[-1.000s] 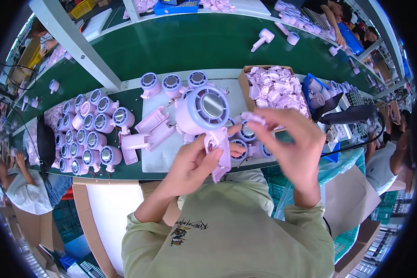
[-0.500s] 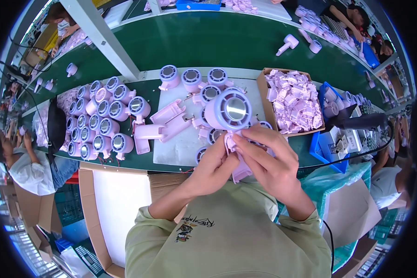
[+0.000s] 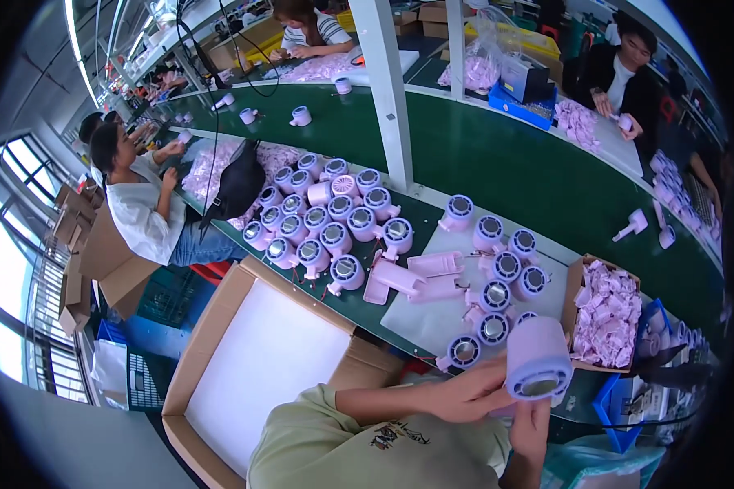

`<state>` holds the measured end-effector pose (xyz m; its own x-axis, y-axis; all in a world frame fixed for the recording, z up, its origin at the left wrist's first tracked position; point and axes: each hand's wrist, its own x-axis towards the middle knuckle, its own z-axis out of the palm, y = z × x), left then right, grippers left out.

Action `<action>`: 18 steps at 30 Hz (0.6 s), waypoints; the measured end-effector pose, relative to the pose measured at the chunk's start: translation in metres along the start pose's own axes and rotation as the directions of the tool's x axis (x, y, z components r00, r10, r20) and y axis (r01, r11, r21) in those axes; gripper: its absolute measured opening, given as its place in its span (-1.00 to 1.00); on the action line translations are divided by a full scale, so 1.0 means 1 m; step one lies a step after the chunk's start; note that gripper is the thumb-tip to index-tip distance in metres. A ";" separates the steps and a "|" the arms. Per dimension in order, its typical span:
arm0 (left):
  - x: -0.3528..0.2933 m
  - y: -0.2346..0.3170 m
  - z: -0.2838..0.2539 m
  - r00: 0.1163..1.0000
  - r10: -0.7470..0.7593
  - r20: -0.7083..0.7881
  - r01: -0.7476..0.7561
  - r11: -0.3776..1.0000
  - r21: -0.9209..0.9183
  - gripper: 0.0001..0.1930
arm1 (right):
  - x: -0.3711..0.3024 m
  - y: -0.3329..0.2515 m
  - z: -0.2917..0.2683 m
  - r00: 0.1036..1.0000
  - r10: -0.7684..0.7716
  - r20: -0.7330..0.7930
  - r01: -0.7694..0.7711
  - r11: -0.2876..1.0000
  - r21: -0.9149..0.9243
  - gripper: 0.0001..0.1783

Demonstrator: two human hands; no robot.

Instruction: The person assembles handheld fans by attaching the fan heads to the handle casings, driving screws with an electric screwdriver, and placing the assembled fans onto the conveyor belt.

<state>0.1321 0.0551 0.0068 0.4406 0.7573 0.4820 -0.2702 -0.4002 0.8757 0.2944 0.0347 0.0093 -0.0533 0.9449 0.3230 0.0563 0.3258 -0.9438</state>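
Note:
A lilac handheld fan head [image 3: 537, 346] is held up in front of my chest, its round grille tipped downward. My left hand [image 3: 475, 391] comes in from the left, its fingers closed on the fan's lower side and neck. Below the grille, my right hand [image 3: 532, 424] is closed around the neck, most of which my fingers and the head hide. Several similar fan heads [image 3: 495, 295] lie on a pale mat [image 3: 420, 314] just beyond my hands. Long pink handle shells [image 3: 398, 278] rest at the mat's left side.
Many more fan heads [image 3: 314, 218] crowd the bench to the left, by a black bag [image 3: 238, 181]. A carton of small pink parts [image 3: 607, 314] and a blue bin [image 3: 616, 416] are right. An open carton [image 3: 261, 350] stands below the bench; a metal post [image 3: 383, 98] rises behind.
My view has swung left, so the bench and my hands appear farther right and lower. The fan head's grille has tipped from facing up to facing down; both hands still hold it.

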 end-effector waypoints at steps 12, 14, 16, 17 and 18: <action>0.036 -0.030 -0.002 0.918 -0.393 -0.048 0.296 0.763 -0.574 -0.60 | 0.023 -0.003 -0.009 0.975 0.191 0.116 -0.162 0.961 -0.226 -0.71; 0.047 -0.021 -0.013 0.949 -0.275 -0.152 0.116 0.755 -0.645 -0.54 | 0.035 -0.018 -0.001 1.000 -0.022 -0.022 0.014 0.950 -0.313 -0.69; 0.054 -0.026 -0.021 0.954 -0.228 -0.197 0.034 0.732 -0.681 -0.49 | 0.044 -0.021 -0.003 0.958 -0.274 0.087 0.279 0.813 -0.511 -0.66; 0.058 -0.029 -0.022 0.955 -0.240 -0.171 0.038 0.676 -0.736 -0.52 | 0.046 -0.020 -0.002 0.930 -0.334 0.155 0.360 0.737 -0.572 -0.65; 0.060 -0.030 -0.021 0.956 -0.249 -0.152 0.038 0.622 -0.782 -0.56 | 0.046 -0.018 0.001 0.939 -0.317 0.130 0.330 0.731 -0.598 -0.65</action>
<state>0.1493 0.1236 0.0090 0.3586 0.9025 0.2385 -0.8211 0.1834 0.5406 0.2904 0.0728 0.0409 -0.1979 0.7801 0.5935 0.6197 0.5687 -0.5409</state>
